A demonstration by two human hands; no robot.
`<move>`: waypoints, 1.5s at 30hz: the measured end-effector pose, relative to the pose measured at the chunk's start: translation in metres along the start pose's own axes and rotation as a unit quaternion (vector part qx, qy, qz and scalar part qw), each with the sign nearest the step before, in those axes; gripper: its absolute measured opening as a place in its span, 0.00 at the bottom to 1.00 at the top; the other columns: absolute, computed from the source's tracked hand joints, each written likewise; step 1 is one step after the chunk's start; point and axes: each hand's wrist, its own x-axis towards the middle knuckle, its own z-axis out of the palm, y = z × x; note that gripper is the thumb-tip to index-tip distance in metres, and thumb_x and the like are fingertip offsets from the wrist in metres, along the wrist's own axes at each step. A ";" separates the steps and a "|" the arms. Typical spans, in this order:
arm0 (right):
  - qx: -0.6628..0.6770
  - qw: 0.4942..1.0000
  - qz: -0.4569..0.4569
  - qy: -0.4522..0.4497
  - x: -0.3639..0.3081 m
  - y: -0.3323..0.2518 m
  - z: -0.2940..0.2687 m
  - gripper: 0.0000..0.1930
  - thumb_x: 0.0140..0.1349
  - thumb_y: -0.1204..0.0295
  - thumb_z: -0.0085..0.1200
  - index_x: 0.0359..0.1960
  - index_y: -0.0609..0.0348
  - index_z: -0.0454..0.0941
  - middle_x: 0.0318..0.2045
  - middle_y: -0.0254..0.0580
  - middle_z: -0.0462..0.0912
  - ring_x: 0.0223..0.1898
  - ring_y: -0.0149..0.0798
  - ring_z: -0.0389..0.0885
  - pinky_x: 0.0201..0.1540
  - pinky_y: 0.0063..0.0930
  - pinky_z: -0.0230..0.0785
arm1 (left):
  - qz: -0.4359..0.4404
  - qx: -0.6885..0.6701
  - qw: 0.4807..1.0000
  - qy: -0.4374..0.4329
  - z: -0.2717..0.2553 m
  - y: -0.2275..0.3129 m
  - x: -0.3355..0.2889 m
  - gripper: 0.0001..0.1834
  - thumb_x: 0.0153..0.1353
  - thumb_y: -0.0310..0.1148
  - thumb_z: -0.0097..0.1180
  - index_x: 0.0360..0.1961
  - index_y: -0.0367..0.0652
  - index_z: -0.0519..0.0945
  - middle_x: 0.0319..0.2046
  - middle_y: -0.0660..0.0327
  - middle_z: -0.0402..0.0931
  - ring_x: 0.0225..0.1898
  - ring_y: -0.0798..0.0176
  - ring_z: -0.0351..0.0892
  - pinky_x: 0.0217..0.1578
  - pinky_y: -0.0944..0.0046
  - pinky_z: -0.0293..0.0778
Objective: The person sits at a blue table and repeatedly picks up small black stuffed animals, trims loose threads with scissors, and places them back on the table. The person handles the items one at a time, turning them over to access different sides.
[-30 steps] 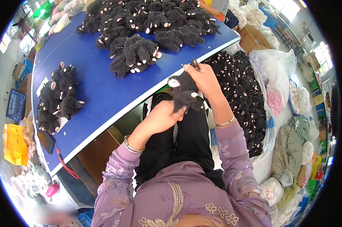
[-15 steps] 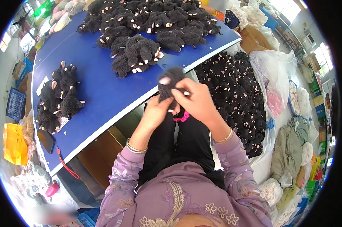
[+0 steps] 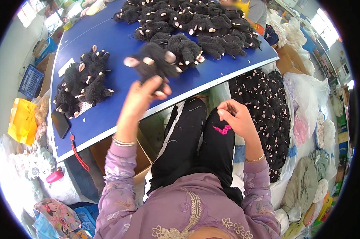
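Observation:
My left hand is closed on a black plush toy with pink ears, held over the near part of the blue table. The toy is blurred by motion. My right hand hovers above my right thigh, its fingers pinched round a small dark thing that I cannot make out. A pink coiled cord shows just below that hand against my black trousers. A small group of black plush toys lies on the table at the left. A large pile of similar toys covers its far side.
To my right, a big plastic-lined container is full of black plush pieces with pink bits. A dark phone-like slab with a red strap lies at the table's left corner. Another person is behind the pile. An open cardboard box stands beneath the table.
My hands have moved apart. The left one has carried the plush toy up and left over the table, while the right has let go of it and shifted right. The view has turned slightly.

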 end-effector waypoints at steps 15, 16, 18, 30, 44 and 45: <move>0.021 0.999 0.029 -0.032 0.003 0.009 -0.002 0.10 0.68 0.71 0.45 0.35 0.65 0.75 0.23 0.34 0.76 0.22 0.21 0.68 0.27 0.15 0.61 | -0.034 0.136 0.988 -0.067 -0.019 -0.001 0.013 0.12 0.65 0.37 0.53 0.42 0.40 0.79 0.34 0.64 0.80 0.33 0.73 0.76 0.34 0.74 0.70; 0.036 0.998 0.036 -0.034 0.002 0.011 -0.004 0.11 0.68 0.69 0.44 0.36 0.65 0.75 0.23 0.35 0.77 0.21 0.20 0.66 0.25 0.15 0.59 | -0.019 0.153 0.985 -0.071 -0.016 0.003 0.017 0.12 0.65 0.36 0.52 0.43 0.40 0.79 0.34 0.64 0.80 0.33 0.73 0.76 0.34 0.74 0.70; 0.066 0.997 0.028 -0.024 0.003 0.020 -0.007 0.13 0.70 0.67 0.41 0.37 0.64 0.75 0.23 0.36 0.77 0.17 0.18 0.59 0.19 0.13 0.53 | 0.012 0.187 0.979 -0.081 -0.010 0.010 0.026 0.12 0.65 0.36 0.52 0.43 0.40 0.79 0.34 0.64 0.80 0.33 0.73 0.76 0.34 0.73 0.69; 0.115 0.992 0.044 0.026 0.014 0.031 -0.003 0.15 0.72 0.64 0.39 0.38 0.64 0.74 0.22 0.37 0.75 0.19 0.21 0.63 0.23 0.17 0.63 | 0.211 0.383 0.894 0.093 0.002 -0.004 0.098 0.24 0.55 0.37 0.62 0.50 0.35 0.74 0.39 0.57 0.78 0.41 0.64 0.75 0.45 0.65 0.72; 0.063 0.996 0.010 0.058 0.059 0.017 -0.004 0.09 0.65 0.69 0.50 0.35 0.63 0.76 0.21 0.28 0.73 0.23 0.20 0.66 0.26 0.17 0.58 | 0.190 0.339 0.921 0.010 0.028 -0.003 0.122 0.19 0.46 0.25 0.59 0.41 0.39 0.69 0.36 0.57 0.76 0.37 0.63 0.75 0.43 0.65 0.71; 0.074 0.994 0.011 0.082 0.063 0.016 -0.008 0.09 0.65 0.69 0.50 0.35 0.63 0.76 0.21 0.28 0.73 0.21 0.19 0.64 0.24 0.16 0.57 | 0.191 0.298 0.935 -0.013 0.031 -0.004 0.116 0.18 0.46 0.23 0.58 0.39 0.40 0.68 0.35 0.58 0.75 0.36 0.66 0.74 0.42 0.67 0.71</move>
